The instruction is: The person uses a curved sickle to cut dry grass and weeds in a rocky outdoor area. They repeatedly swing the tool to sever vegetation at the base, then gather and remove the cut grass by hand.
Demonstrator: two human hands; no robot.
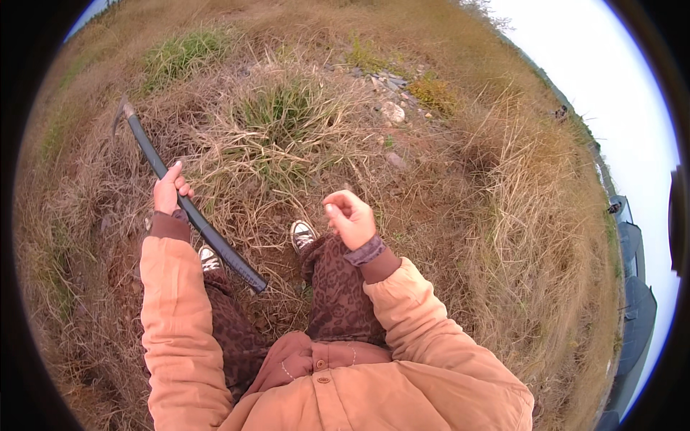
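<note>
My left hand [169,190] is wrapped around the dark handle of a long sickle-like tool [219,241]. The handle slants from the upper left down toward my legs. At its far end a thin, curved metal head [118,118] shows against the dry grass. My right hand [351,220] hovers in front of my right knee, its fingers curled in toward the thumb, and nothing shows in it. Ahead of both hands grows a clump of long grass [277,115], green in the middle with dry, straw-coloured blades around it.
My sneakers [302,235] stand on ground littered with dry stalks. A pale rock [392,111] and several grey stones lie beyond the clump. Tall dry grass [525,237] rises at the right. Dark, tent-like structures [636,309] stand at the far right edge.
</note>
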